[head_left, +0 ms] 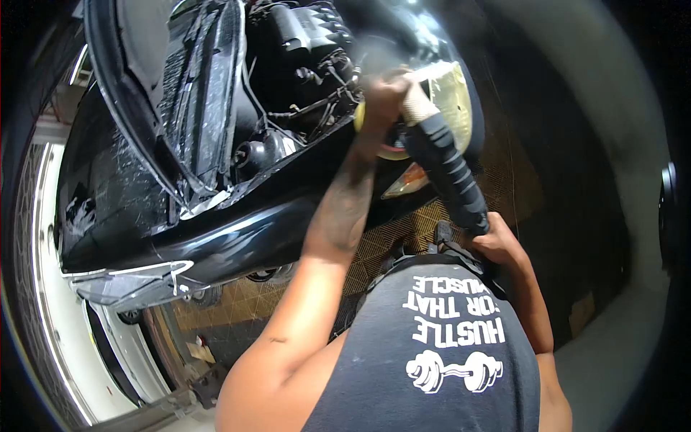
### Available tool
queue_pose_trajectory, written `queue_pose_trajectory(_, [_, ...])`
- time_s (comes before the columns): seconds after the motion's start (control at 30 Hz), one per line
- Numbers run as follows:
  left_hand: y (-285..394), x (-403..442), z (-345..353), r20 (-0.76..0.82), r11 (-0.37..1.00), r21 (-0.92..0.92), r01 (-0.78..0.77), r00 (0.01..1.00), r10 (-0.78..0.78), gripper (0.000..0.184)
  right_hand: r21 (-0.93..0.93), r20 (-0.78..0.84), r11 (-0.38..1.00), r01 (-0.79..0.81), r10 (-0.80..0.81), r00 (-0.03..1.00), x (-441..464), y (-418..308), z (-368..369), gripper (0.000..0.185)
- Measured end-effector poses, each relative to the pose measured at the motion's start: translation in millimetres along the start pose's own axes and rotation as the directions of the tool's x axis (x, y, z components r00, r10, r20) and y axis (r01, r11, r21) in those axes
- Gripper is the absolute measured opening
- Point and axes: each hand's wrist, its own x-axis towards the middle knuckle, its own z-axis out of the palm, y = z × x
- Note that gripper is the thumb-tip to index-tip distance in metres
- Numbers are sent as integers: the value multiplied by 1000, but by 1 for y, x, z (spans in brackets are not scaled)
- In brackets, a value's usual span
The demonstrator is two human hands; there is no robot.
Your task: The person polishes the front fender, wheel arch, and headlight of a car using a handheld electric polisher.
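Observation:
My left hand is closed around the front of a polisher, its fingers blurred by motion. The polisher has a long black, ribbed body with a tan section near the head. My right hand wraps the rear end of that body. Below my left hand, the yellow-edged pad is at the front corner of a black car; my hand and forearm hide part of it. Beside it is a headlight with yellowish tape or film over it. An orange-and-clear side lamp lies just below the pad.
The raised hood exposes the engine bay, with hoses and wiring near my left arm. White residue marks the windshield base. A patterned floor lies under my feet. A white vehicle stands at lower left.

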Motion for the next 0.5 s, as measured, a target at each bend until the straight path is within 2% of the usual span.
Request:
queue_pose_trajectory(0.03, [5, 4, 13, -11, 980, -144, 136, 990, -139, 23, -6, 17, 1000, 12, -12, 1000, 0, 1, -4, 19])
queue_pose_trajectory(0.07, [22, 8, 18, 34, 896, -268, 354, 933, -358, 23, 25, 20, 1000, -8, 8, 1000, -1, 0, -9, 19])
queue_pose_trajectory(0.13, [12, 6, 18, 25, 922, -166, 350, 936, -351, 25, 48, 35, 999, -22, 21, 999, -4, -5, -8, 20])
queue_pose_trajectory(0.17, [4, 1, 14, 10, 965, -125, 232, 972, -233, 25, 7, 7, 1000, 4, -4, 1000, -7, -7, -5, 21])
queue_pose_trajectory(0.2, [30, -2, 0, 8, 921, -139, 364, 931, -366, 26, -33, -21, 999, 26, -27, 999, -8, -9, -1, 22])
queue_pose_trajectory(0.27, [50, -15, -27, -34, 935, -136, 327, 942, -334, 26, -38, 48, 996, 83, -81, 996, -6, -8, 10, 23])
queue_pose_trajectory(0.33, [52, -31, -57, -32, 904, -253, 343, 932, -362, 25, -84, 84, 991, 108, -101, 991, -8, -13, 28, 23])
queue_pose_trajectory(0.37, [66, -40, -75, -42, 892, -276, 357, 923, -382, 25, -71, 108, 997, 42, -34, 994, -15, -33, 36, 22])
queue_pose_trajectory(0.43, [94, -57, -112, -88, 880, -295, 371, 907, -412, 25, -51, 167, 986, 158, -148, 975, -13, -29, 55, 22])
queue_pose_trajectory(0.47, [106, -68, -130, -117, 887, -281, 366, 904, -410, 25, -30, 187, 971, 238, -229, 955, -12, -29, 64, 22])
queue_pose_trajectory(0.5, [115, -78, -147, -170, 941, -100, 322, 927, -335, 26, -13, 223, 979, 203, -195, 955, -14, -35, 72, 23])
